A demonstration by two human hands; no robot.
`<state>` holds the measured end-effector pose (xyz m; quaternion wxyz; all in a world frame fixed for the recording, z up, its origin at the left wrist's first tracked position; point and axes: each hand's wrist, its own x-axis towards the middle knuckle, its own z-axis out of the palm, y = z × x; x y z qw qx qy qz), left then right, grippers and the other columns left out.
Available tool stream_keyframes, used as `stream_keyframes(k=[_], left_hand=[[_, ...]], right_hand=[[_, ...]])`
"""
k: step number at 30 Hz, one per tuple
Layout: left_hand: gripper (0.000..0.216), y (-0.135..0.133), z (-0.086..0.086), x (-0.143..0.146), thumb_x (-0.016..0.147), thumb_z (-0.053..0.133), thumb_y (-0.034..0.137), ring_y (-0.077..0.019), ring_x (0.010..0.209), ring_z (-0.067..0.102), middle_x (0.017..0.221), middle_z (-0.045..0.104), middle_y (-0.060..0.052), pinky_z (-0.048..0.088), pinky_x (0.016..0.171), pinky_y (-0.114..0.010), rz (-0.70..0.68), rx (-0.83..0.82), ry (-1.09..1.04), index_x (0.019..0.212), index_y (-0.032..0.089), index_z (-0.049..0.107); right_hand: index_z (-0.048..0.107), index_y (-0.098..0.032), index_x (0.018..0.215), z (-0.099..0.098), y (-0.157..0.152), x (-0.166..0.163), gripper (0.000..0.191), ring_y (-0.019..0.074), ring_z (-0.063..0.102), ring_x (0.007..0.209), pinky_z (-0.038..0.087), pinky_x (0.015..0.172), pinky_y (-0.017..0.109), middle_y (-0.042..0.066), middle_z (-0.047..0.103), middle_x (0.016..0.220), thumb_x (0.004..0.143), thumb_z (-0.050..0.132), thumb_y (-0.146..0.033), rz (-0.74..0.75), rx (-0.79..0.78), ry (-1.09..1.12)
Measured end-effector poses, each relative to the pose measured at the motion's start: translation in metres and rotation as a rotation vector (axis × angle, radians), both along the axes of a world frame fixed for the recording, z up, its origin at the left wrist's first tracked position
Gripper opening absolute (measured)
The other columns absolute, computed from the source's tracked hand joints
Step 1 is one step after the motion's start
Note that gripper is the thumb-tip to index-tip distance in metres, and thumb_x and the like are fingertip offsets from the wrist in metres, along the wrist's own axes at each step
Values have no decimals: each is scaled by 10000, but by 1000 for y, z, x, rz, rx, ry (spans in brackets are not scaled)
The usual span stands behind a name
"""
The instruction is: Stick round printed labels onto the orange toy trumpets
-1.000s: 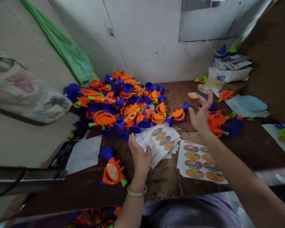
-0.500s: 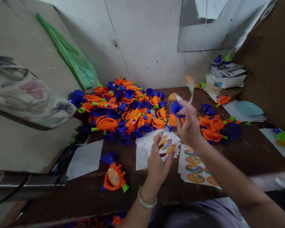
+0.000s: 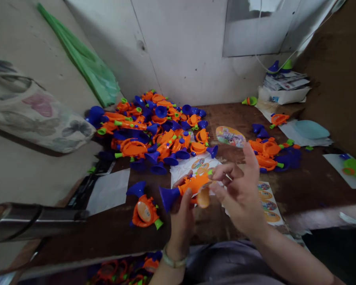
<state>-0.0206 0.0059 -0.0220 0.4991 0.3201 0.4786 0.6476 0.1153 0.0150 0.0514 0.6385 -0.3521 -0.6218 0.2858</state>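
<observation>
My left hand (image 3: 182, 219) is closed around a toy trumpet (image 3: 195, 183), orange with a blue bell pointing left and a green mouthpiece. On the trumpet's near side, an oval orange sticker (image 3: 203, 198) hangs by the fingertips of my right hand (image 3: 240, 190). The right thumb and middle finger pinch at its upper edge, touching or very close to the toy. A second oval sticker (image 3: 230, 136), with a printed picture, clings to the raised right index fingertip. Beneath the hands lie sticker sheets (image 3: 267, 202), partly covered.
A heap of toy trumpets (image 3: 163, 134) fills the back left of the brown table (image 3: 225, 113). One stickered trumpet (image 3: 144, 211) lies front left, beside white paper (image 3: 108, 194). A smaller group (image 3: 265, 152) sits at right. A metal cylinder (image 3: 35, 221) juts in from the left.
The trumpet has passed from my raised right hand into my left, which was open over the sheets. My right hand has come down and toward me, with stickers at its fingers.
</observation>
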Motion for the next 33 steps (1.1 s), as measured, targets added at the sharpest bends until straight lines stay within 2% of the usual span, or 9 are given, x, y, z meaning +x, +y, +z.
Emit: stream_keyframes(k=[2, 4, 6, 9, 12, 20, 26, 33], left_hand=[[692, -4, 3, 5, 855, 907, 592, -347, 1320, 740, 1499, 721, -124, 654, 1047, -474, -20, 15, -102, 1437, 311, 661], [760, -9, 6, 10, 782, 970, 547, -365, 1377, 717, 1567, 689, -114, 650, 1071, -480, -72, 53, -224, 1441, 366, 638], [721, -14, 8, 13, 780, 984, 502, -374, 1422, 689, 1604, 663, -122, 621, 1130, -507, -137, 105, -277, 1406, 364, 654], [672, -20, 11, 13, 804, 964, 552, -394, 1465, 653, 1620, 641, -150, 547, 1223, -554, -156, 176, -199, 1368, 323, 677], [669, -22, 14, 11, 810, 943, 620, -403, 1466, 648, 1586, 662, -161, 515, 1249, -582, -107, 240, -90, 1338, 301, 684], [662, -16, 21, 14, 788, 938, 682, -397, 1348, 728, 1406, 757, -174, 604, 1135, -550, -23, 360, 125, 1253, 267, 715], [458, -16, 21, 15, 882, 931, 474, -367, 1375, 721, 1438, 756, -141, 602, 1158, -534, -13, 323, 146, 1238, 274, 723], [408, -16, 13, 12, 936, 883, 410, -336, 1394, 710, 1497, 724, -121, 562, 1220, -546, -51, 338, 111, 1282, 285, 708]], right_hand=[[235, -479, 1721, -7, 7, 10, 980, 139, 702, 831, 668, 727, 255, -48, 673, 990, 958, 727, -108, 62, -134, 132], [223, -487, 1728, -18, 8, 13, 1022, 125, 680, 810, 666, 707, 227, -49, 650, 1008, 938, 761, -122, 73, -223, 188], [228, -498, 1725, -28, 4, 11, 1035, 130, 680, 836, 679, 725, 230, -44, 643, 1025, 930, 786, -142, 41, -243, 215], [251, -521, 1714, -34, -4, 5, 1035, 145, 692, 907, 698, 779, 250, -34, 638, 1061, 923, 811, -159, -2, -208, 216], [271, -546, 1704, -34, -9, 1, 1036, 139, 691, 907, 693, 766, 236, -33, 626, 1087, 922, 813, -136, 9, -194, 212], [252, -554, 1713, -32, -11, -2, 1090, 143, 693, 913, 685, 764, 218, -23, 621, 1092, 905, 832, -108, -2, -146, 177], [329, -606, 1657, -30, -12, -1, 1022, 106, 677, 876, 657, 780, 187, -53, 618, 1088, 917, 842, -124, 81, -212, 313], [356, -593, 1630, -25, -11, 1, 1050, 107, 663, 875, 639, 778, 189, -68, 629, 1053, 864, 912, -140, 136, -348, 431]])
